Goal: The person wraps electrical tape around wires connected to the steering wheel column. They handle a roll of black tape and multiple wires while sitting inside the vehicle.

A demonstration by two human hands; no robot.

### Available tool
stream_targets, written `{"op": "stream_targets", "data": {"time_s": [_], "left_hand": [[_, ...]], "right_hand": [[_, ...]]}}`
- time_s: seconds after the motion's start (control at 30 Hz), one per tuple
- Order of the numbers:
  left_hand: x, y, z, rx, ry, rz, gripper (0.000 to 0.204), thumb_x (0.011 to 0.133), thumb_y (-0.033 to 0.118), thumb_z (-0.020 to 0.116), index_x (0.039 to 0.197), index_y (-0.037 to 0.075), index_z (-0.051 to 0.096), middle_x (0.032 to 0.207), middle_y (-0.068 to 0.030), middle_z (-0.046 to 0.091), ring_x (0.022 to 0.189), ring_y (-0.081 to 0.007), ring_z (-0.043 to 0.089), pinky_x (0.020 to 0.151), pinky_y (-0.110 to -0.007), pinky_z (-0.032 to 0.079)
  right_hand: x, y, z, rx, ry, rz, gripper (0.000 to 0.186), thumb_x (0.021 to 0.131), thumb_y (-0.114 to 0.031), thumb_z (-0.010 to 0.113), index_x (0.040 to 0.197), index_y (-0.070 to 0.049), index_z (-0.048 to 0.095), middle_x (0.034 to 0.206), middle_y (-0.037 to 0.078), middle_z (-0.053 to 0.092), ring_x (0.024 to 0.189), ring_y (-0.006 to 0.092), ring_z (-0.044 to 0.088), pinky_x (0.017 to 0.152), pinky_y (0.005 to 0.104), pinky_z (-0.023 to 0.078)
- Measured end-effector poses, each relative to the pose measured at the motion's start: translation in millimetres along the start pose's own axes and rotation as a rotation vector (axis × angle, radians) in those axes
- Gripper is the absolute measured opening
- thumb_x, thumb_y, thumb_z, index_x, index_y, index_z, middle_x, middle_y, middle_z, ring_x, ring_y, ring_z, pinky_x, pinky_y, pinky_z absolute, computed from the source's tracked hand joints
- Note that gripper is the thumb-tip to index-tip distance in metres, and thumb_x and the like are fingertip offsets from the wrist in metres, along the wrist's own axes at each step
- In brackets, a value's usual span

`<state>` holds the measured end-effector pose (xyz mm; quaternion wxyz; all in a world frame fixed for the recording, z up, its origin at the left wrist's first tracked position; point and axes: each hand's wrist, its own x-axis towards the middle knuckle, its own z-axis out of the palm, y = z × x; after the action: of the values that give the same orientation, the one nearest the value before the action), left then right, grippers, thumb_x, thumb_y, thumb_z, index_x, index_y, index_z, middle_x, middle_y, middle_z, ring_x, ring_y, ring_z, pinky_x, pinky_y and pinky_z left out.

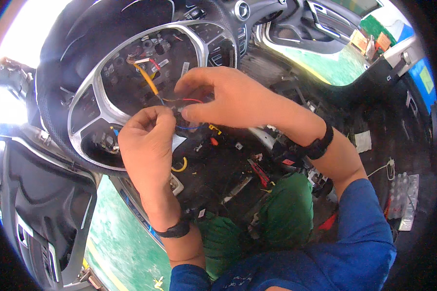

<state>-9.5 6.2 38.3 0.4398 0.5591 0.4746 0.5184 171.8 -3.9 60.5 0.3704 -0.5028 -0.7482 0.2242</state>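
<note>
Both my hands are in front of a steering wheel [110,99] with an open, stripped centre. An orange-yellow sleeved cable [146,78] hangs from a white connector [142,61] inside it, and thin wires fan out from its lower end. My left hand [148,128] is closed in a pinch on these thin wires, just below the sleeve. My right hand [221,94] is close by, thumb and curved forefinger apart. A red wire [193,100] passes through that gap, and a blue wire [187,128] runs below the thumb. The farther fingers are partly hidden.
The dark car floor holds red-handled pliers [260,173], a yellow hook-shaped piece [180,165] and several small scraps. Open doors stand at left [51,203] and far right [320,26]. Clear bubble packaging [404,201] lies at the right.
</note>
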Motion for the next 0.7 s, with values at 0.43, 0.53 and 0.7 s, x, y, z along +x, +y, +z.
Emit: {"op": "stream_targets", "data": {"time_s": [0.43, 0.53, 0.7], "left_hand": [[2.8, -8.8, 0.9, -0.105, 0.002, 0.046, 0.015, 0.086, 0.009, 0.067, 0.087, -0.005, 0.069, 0.074, 0.0027, 0.061, 0.067, -0.0029, 0.049, 0.060, -0.018, 0.037], [0.1, -6.0, 1.6, -0.114, 0.024, 0.019, 0.015, 0.086, 0.009, 0.068, 0.088, -0.006, 0.069, 0.074, 0.0026, 0.062, 0.067, -0.0031, 0.050, 0.061, -0.018, 0.038], [1.5, -9.8, 7.7, -0.127, 0.058, 0.073, 0.014, 0.086, 0.009, 0.068, 0.088, -0.005, 0.069, 0.073, 0.0017, 0.062, 0.065, -0.0026, 0.051, 0.059, -0.017, 0.037]], "right_hand": [[1.4, -1.9, -1.1, -0.071, 0.075, -0.033, 0.034, 0.073, -0.015, 0.066, 0.104, 0.000, 0.070, 0.095, 0.021, 0.070, 0.089, 0.0328, 0.070, 0.083, 0.0378, 0.054], [-3.3, 0.9, -0.6, 0.058, 0.124, 0.001, 0.031, 0.075, -0.012, 0.067, 0.103, 0.002, 0.070, 0.095, 0.019, 0.072, 0.089, 0.0279, 0.071, 0.082, 0.0356, 0.054], [-8.1, 0.5, -0.5, 0.312, 0.138, 0.117, 0.031, 0.076, -0.011, 0.069, 0.103, 0.006, 0.069, 0.094, 0.015, 0.073, 0.087, 0.0199, 0.070, 0.080, 0.0313, 0.054]]}}
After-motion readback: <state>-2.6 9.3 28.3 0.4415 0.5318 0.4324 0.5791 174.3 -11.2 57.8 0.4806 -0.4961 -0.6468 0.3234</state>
